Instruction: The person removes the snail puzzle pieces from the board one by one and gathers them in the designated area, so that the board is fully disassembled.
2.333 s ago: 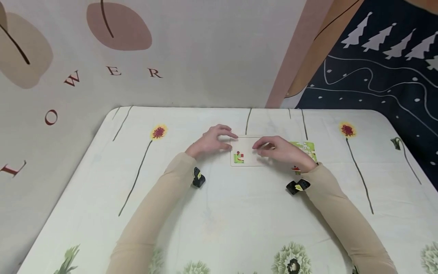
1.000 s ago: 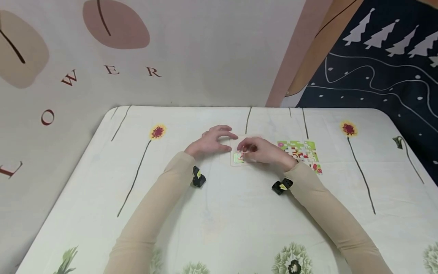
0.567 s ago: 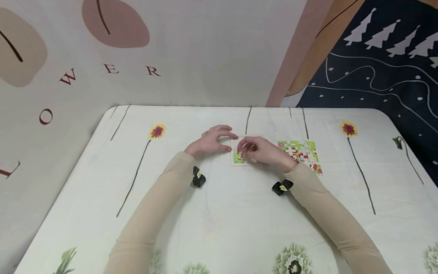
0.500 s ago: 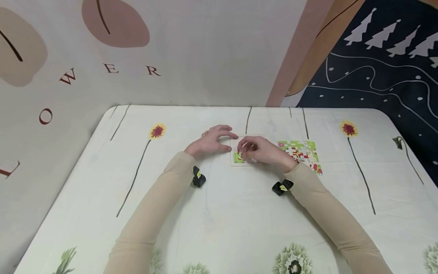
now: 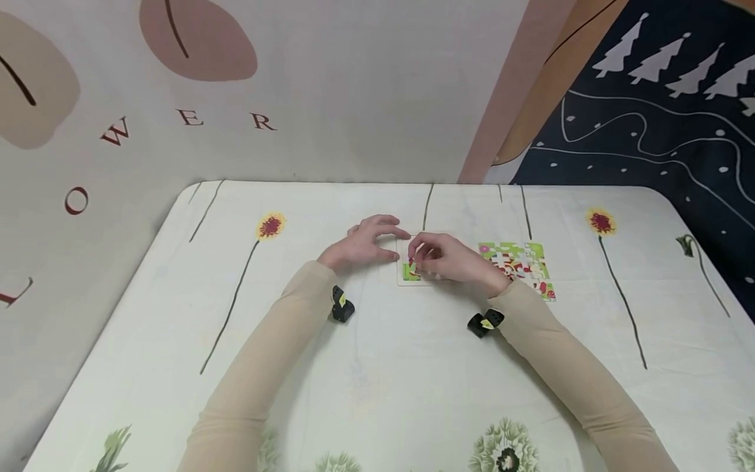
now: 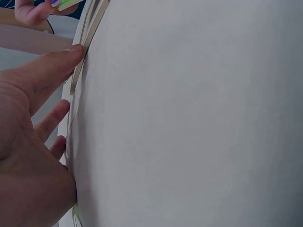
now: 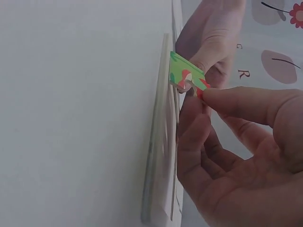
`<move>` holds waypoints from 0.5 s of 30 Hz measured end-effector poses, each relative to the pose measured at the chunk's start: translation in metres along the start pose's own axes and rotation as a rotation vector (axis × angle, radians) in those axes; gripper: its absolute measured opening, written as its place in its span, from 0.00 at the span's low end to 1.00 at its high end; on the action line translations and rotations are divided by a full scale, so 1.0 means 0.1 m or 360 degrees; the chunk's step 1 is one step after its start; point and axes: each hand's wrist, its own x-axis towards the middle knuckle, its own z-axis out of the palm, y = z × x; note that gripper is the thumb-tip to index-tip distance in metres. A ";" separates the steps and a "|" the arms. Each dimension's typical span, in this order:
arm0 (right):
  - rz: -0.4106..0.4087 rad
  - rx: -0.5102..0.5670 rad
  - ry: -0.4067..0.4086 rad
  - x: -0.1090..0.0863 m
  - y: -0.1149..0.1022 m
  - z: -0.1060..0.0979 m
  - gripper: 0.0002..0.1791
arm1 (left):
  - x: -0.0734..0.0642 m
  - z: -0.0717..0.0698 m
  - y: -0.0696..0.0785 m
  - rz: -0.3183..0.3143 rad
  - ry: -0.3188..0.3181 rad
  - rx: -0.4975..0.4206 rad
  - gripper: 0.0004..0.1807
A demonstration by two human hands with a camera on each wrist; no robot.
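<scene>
A small puzzle piece point(image 5: 411, 271), green with red and white, is in the lower left part of a pale flat puzzle board point(image 5: 404, 248). My right hand point(image 5: 447, 261) pinches it between thumb and fingertips. In the right wrist view the piece point(image 7: 182, 73) stands tilted up from the board point(image 7: 158, 127). My left hand point(image 5: 366, 241) rests at the board's left side with its fingers spread. The left wrist view has the left thumb point(image 6: 57, 64) touching the board's edge point(image 6: 90, 35).
Right of the board lies a group of joined puzzle pieces point(image 5: 533, 259), partly hidden by the right wrist. A white flower-print cloth point(image 5: 407, 380) covers the table. Printed curtains point(image 5: 366, 92) stand behind its far edge.
The right hand has moved left to the puzzle piece, which earlier lay uncovered on the board, and now pinches it. The left hand has stayed in place. Over the last half second little has moved.
</scene>
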 end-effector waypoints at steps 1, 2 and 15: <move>-0.0011 0.0005 -0.0006 0.00 0.00 0.00 0.12 | 0.00 0.00 0.00 0.0000 -0.0001 0.0000 0.26; -0.0023 0.0010 -0.0012 0.00 0.00 -0.01 0.11 | 0.00 0.00 0.00 0.0002 -0.0002 0.0001 0.26; 0.0054 0.0060 -0.0009 -0.14 0.03 -0.15 0.10 | -0.01 0.00 0.01 0.0018 0.0001 -0.0016 0.25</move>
